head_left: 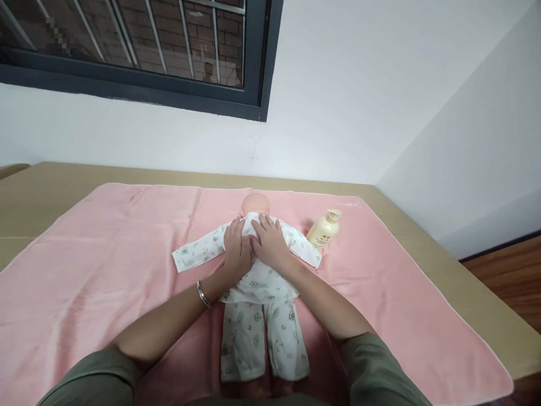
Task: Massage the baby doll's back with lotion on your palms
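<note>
A baby doll [260, 282] in a white printed top and matching trousers lies stretched out, its smooth bare head [256, 203] at the far end. Both sleeves spread out sideways, and the feet are partly cut off by my body at the bottom. My left hand [237, 245] rests flat on the upper part of the doll's top, fingers extended. Beside it, my right hand [270, 242] lies flat on the same cloth, fingers pointing toward the head. The thumbs meet or nearly meet in the middle. Neither hand grips anything.
A pale yellow pump bottle [324, 228] leans by the doll's right-hand sleeve. Under everything is a wrinkled pink mat [393, 293] on a wooden table [469, 282]. Behind stand a white wall [329, 101] and a dark-framed barred window [253, 62].
</note>
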`<state>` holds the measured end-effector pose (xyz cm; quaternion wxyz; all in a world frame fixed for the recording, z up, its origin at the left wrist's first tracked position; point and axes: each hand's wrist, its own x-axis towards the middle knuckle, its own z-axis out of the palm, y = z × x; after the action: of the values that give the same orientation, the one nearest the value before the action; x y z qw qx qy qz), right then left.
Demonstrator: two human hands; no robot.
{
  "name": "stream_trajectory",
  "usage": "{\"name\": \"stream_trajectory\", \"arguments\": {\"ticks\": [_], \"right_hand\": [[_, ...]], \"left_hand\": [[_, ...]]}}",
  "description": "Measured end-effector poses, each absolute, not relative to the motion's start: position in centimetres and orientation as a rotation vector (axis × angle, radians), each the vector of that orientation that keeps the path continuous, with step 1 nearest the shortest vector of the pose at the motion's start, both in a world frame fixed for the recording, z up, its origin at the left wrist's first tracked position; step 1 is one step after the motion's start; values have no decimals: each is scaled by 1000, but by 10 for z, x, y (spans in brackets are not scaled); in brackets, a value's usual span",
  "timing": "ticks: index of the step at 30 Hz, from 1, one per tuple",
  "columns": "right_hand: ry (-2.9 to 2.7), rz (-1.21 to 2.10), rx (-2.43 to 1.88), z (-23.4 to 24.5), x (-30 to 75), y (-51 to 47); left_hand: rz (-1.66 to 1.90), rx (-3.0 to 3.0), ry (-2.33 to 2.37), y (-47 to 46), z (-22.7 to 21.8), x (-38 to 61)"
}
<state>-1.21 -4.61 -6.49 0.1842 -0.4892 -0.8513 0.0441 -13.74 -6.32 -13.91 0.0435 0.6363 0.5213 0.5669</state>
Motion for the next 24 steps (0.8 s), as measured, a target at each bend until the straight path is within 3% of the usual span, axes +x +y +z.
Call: {"name": "stream_trajectory", "arguments": {"ticks": [8,15,21,24], "right_hand": [[-2391,126,-1331,-70,2,-49],[-2363,196,-1150,-97,26,-65],[-2425,300,-1064,-78,67,-98],[-2182,96,-1187,-46,95,-91]], "left_hand": [[1639,2116,1621,-70,-131,-135],[1468,2221,1345,-97,-106,-121],[1446,1701,1109,-93,-69,-87],[1311,1109,938,-72,-44,-57]]}}
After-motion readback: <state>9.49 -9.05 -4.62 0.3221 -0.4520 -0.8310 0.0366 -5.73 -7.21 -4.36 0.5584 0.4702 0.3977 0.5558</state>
